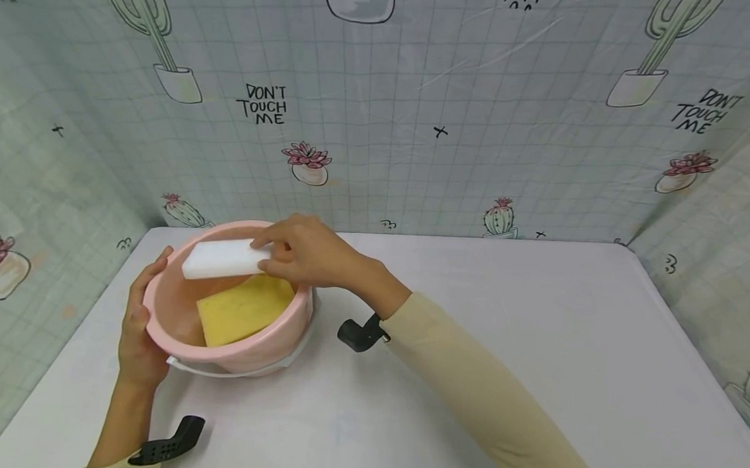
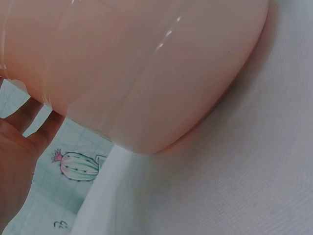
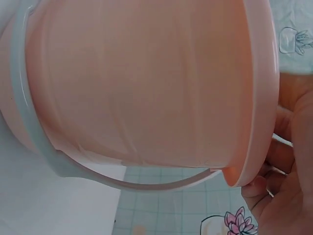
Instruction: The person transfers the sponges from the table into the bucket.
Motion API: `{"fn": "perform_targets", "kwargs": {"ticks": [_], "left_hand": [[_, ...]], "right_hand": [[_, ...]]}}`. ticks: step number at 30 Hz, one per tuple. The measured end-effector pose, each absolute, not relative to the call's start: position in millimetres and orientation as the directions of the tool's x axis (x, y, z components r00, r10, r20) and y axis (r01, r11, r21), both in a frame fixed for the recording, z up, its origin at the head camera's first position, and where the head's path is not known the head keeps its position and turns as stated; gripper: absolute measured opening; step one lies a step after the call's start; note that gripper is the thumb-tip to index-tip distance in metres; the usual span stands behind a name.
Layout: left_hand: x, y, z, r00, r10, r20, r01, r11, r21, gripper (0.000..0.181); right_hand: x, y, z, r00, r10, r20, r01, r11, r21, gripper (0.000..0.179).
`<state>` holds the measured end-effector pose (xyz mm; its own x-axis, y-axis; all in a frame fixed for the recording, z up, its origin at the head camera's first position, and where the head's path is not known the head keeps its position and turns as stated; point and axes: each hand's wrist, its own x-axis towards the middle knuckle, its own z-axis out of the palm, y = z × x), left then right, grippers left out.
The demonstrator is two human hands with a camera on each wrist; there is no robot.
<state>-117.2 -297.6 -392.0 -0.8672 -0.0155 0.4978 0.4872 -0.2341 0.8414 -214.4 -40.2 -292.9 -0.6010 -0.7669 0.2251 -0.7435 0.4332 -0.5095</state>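
Note:
A pink bucket (image 1: 184, 350) stands at the left of the white table, its pale handle (image 1: 229, 374) hanging down at the front. My left hand (image 1: 140, 338) grips the bucket's left side, fingertips up at the rim; in the left wrist view its fingers (image 2: 46, 129) curve behind the wall. Over the bucket's opening, my right hand (image 1: 312, 251) pinches the right end of a white rectangular sponge (image 1: 220, 259) between thumb and fingers. Below it, a large yellow sponge (image 1: 245, 311) lies tilted inside the bucket. From the right wrist, the right hand (image 3: 288, 171) shows beside the bucket's rim.
The white table (image 1: 514, 340) stretches away to the right of the bucket. A printed cloth (image 1: 407, 119) with cactus drawings hangs behind the table and along both sides. Each wrist carries a black camera mount (image 1: 169, 443).

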Motion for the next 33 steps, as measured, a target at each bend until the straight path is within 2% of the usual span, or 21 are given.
{"fn": "perform_targets", "kwargs": {"ticks": [8, 12, 19, 25, 29, 33], "left_hand": [[-119, -295, -391, -0.869, -0.005, 0.495, 0.479, -0.265, 0.837, 0.057], [-120, -295, -392, -0.870, -0.005, 0.493, 0.477, -0.262, 0.839, 0.057], [-122, -298, -392, -0.880, -0.008, 0.475, 0.467, -0.205, 0.860, 0.059], [-121, -308, -393, -0.885, -0.022, 0.465, 0.463, -0.130, 0.877, 0.060], [-114, -314, -391, -0.900, -0.059, 0.432, 0.432, 0.012, 0.902, 0.055], [-104, -315, -382, -0.918, -0.134, 0.374, 0.306, 0.361, 0.881, 0.052]], "right_hand": [[-213, -37, -291, -0.641, -0.741, 0.200, -0.694, 0.447, -0.564, 0.027], [-211, -31, -289, -0.629, -0.739, 0.241, -0.710, 0.420, -0.565, 0.025], [-203, -9, -289, -0.623, -0.710, 0.328, -0.741, 0.401, -0.538, 0.024], [-195, 14, -296, -0.676, -0.662, 0.323, -0.713, 0.479, -0.511, 0.028], [-190, 35, -305, -0.708, -0.625, 0.328, -0.682, 0.484, -0.549, 0.032], [-185, 62, -314, -0.717, -0.590, 0.372, -0.681, 0.476, -0.556, 0.033]]}}
